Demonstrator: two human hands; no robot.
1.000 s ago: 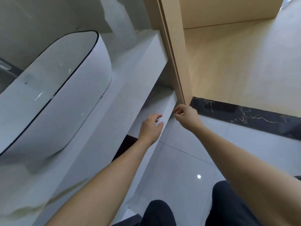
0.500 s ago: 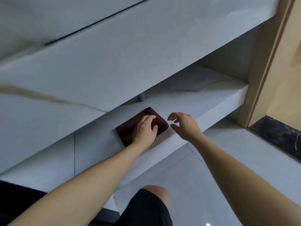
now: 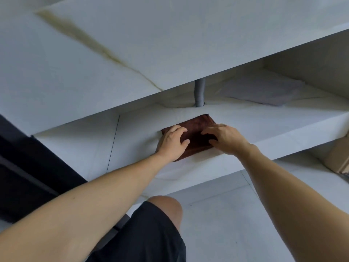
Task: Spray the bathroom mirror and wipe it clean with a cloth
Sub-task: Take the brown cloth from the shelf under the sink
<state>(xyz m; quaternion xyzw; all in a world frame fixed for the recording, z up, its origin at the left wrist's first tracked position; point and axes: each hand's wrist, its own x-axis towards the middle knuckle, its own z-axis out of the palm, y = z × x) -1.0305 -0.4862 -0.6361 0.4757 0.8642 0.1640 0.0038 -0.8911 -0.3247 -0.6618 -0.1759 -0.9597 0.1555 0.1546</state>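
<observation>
A folded dark red-brown cloth (image 3: 196,129) lies on the white lower shelf (image 3: 264,125) under the vanity counter. My left hand (image 3: 172,141) covers the cloth's left corner, with bent fingers and thumb clawed onto its top. My right hand (image 3: 226,138) holds the right side, fingers on top and thumb at the front edge. Neither mirror nor spray bottle is in view.
The thick white counter slab (image 3: 132,53) overhangs the shelf closely. A grey drain pipe (image 3: 199,93) drops through just behind the cloth. A folded grey cloth (image 3: 264,89) lies further back right. A cardboard box (image 3: 340,157) sits at the right edge, and my knee (image 3: 166,205) is below.
My view dropped from the basin to the shelf under the counter. My left hand settled on the red-brown cloth, then my right hand came onto its right side.
</observation>
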